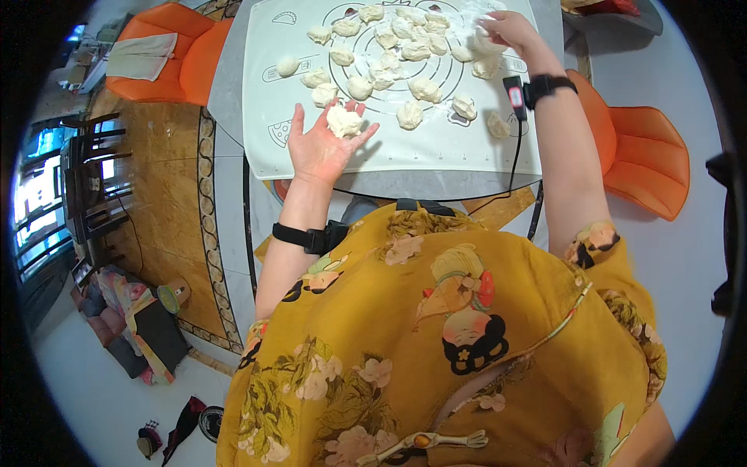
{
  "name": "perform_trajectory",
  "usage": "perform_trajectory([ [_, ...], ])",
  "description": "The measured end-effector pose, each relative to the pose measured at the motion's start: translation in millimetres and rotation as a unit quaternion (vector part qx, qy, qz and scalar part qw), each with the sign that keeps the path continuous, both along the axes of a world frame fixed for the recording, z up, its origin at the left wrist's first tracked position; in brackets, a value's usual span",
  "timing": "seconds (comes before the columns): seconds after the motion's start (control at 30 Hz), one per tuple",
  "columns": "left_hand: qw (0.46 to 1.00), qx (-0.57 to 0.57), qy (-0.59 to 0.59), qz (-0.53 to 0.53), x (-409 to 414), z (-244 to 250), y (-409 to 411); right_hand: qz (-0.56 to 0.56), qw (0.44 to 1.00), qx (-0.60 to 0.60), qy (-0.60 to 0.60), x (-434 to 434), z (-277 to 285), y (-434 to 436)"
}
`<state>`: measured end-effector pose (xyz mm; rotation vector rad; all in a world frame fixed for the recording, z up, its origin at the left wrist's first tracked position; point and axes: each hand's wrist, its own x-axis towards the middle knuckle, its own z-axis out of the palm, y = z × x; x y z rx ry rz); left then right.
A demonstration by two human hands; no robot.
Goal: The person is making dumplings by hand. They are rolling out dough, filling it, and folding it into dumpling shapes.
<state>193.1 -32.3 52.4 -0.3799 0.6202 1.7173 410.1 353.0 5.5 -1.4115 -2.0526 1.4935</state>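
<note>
My left hand is turned palm up near the front left of a white printed pastry mat. A rough lump of dough rests on its fingers, which are spread. Farther off, at the mat's back right, my right hand reaches over flour and dough pieces; its fingertips are bent down, and whether they hold anything cannot be told. Several dough pieces lie floured across the mat's printed circles. A smoother dough ball sits apart at the left. Nearest the front edge are dough lumps.
The mat lies on a grey round-edged table. A black cable runs from my right wrist over the table's front edge. Orange chairs stand at the left and right, the left one with a cloth on it.
</note>
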Motion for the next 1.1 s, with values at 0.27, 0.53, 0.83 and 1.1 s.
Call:
perform_trajectory([
  [0.27, 0.985, 0.120, -0.026, -0.119, 10, -25, 57, 0.253, 0.942, 0.152, 0.160, -72, 33, -225],
  [0.53, 0.964, -0.056, 0.157, -0.207, -3, -50, 100, -0.025, 0.983, -0.074, 0.163, -78, 2, -213],
  [0.83, 0.695, 0.025, 0.608, -0.383, -37, -52, 141, -0.062, 0.986, 0.005, 0.153, -86, 8, -193],
  [1.1, 0.785, -0.044, 0.534, -0.310, -27, -66, 109, 0.034, 0.977, 0.125, 0.167, -65, 4, -193],
])
